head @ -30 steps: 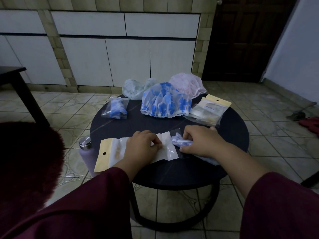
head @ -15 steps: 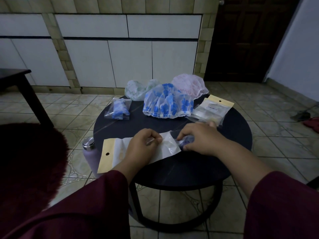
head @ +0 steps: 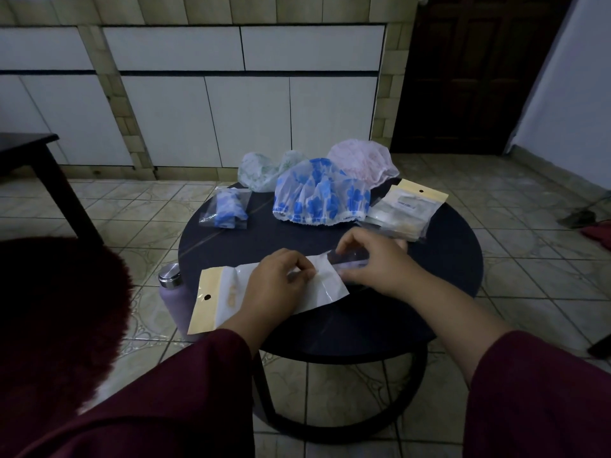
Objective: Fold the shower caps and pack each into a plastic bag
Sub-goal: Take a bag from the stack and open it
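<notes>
Left hand (head: 274, 282) pinches bag (head: 317, 285) mouth open; right hand (head: 373, 259) grips folded cap (head: 350, 261), aligned to slide in.

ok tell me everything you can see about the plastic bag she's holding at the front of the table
The plastic bag is a flat pouch, clear and glossy over a white backing, with a pale yellow header strip with a round hang hole at its left end. It lies lengthwise on the front of the dark round table, header overhanging the left edge. The left hand pinches its upper layer near the open right mouth, which lifts slightly. The right hand holds a folded shower cap at that mouth.
</notes>
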